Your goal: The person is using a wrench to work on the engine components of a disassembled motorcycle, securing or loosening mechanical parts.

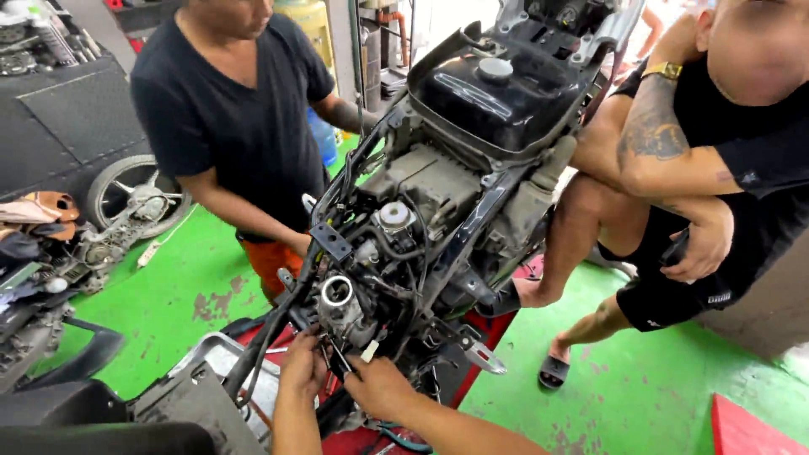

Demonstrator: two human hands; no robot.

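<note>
Both hands, left hand (302,364) and right hand (377,385), pinch small parts under the carburetor (340,302) of the stripped scooter (472,160), bodywork already off, engine work unfinished.

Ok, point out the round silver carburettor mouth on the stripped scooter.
In the head view, the round silver carburettor mouth sits low and left of centre in the stripped scooter frame, just above the left hand and right hand.

Stripped scooter frame (438,211), centre. Black fuel tank (497,97) on top of it. Carburettor (339,302) low on its near side; left hand (303,364) and right hand (379,386) just below, fingers on small parts. Green floor (640,388) beneath. Bystanders either side.
</note>
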